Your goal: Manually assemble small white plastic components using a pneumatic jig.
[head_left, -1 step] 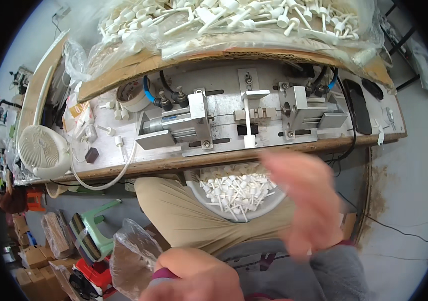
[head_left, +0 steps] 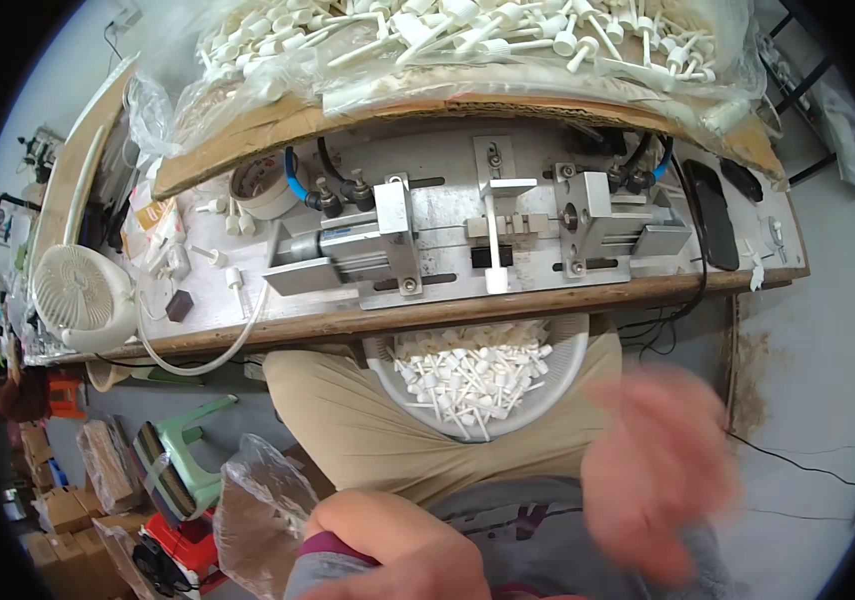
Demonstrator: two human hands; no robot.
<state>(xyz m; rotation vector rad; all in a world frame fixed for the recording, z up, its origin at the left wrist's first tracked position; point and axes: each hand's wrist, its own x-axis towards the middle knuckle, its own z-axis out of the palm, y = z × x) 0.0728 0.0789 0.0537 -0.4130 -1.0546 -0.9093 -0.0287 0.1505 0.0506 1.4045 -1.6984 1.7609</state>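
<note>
My right hand (head_left: 657, 460) is over my right thigh, smeared by motion, so its fingers cannot be made out. My left hand (head_left: 407, 565) is low at the bottom edge near my lap, with its fingers mostly cut off or hidden. On the bench, a white capped stick (head_left: 496, 280) lies across a metal clamping fixture (head_left: 399, 235), its cap toward me. Neither hand touches it. Between my knees, a pale round tub (head_left: 575, 365) holds many white capped sticks (head_left: 467, 380).
A cardboard tray (head_left: 427, 115) lined with plastic holds a heap of the same white pieces behind the fixture. On the bench are a small fan (head_left: 77, 295), a tape roll (head_left: 265, 190) and a dark phone (head_left: 715, 215). A green stool (head_left: 187, 455) stands at left.
My right hand has moved down and to the right, away from the bench edge and the tub. My left hand is nearly where it was. The stick in the fixture has not moved.
</note>
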